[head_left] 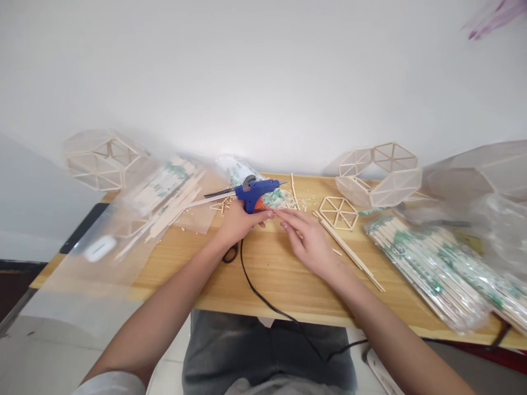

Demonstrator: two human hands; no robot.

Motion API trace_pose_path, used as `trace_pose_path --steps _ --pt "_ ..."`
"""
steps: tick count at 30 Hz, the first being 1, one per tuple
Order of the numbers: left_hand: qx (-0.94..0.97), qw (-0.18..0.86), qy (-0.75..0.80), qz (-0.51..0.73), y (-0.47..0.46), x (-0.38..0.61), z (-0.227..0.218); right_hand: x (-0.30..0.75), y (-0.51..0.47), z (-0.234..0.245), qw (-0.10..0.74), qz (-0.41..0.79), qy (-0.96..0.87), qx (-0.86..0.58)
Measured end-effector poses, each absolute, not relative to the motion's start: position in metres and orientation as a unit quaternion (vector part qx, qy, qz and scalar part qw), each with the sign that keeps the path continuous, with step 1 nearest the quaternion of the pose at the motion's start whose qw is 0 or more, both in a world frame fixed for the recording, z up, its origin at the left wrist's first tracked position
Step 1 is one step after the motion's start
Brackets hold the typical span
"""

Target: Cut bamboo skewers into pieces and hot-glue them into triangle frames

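Observation:
My left hand [241, 222] is wrapped round the grip of a blue and orange hot glue gun [256, 192] that stands on the wooden table [272, 274], nozzle pointing right. A white glue stick pokes out of its back to the left. My right hand [307, 238] lies on the table just right of the gun, fingers stretched toward the left hand's fingertips. I cannot make out anything between them. A flat hexagon of thin wooden sticks [338, 212] lies just right of my right hand.
Packs of bamboo sticks in clear wrappers [432, 263] lie at the right. Loose sticks and plastic bags [164, 203] lie at the left. Stick-built hexagon frames [379, 173] [99, 159] stand at the back against the wall. The gun's black cord [263, 296] runs off the front edge.

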State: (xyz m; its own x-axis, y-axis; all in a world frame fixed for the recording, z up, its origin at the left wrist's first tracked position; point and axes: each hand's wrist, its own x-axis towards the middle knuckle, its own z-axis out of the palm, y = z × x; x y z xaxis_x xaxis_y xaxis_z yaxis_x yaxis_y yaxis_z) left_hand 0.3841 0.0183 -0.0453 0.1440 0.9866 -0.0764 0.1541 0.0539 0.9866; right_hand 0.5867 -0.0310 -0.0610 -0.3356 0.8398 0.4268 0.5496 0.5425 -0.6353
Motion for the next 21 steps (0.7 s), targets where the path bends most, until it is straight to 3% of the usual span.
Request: trace_pose_path --steps 12,21 --pt "0.584 0.504 0.505 0.387 0.02 0.383 -0.053 0.592 -0.03 -0.074 0.367 0.183 -0.807 -0.424" --pt "0.584 0.504 0.5 0.393 0.02 0.384 -0.05 0.591 -0.031 -0.069 0.398 0.246 -0.772 -0.429"
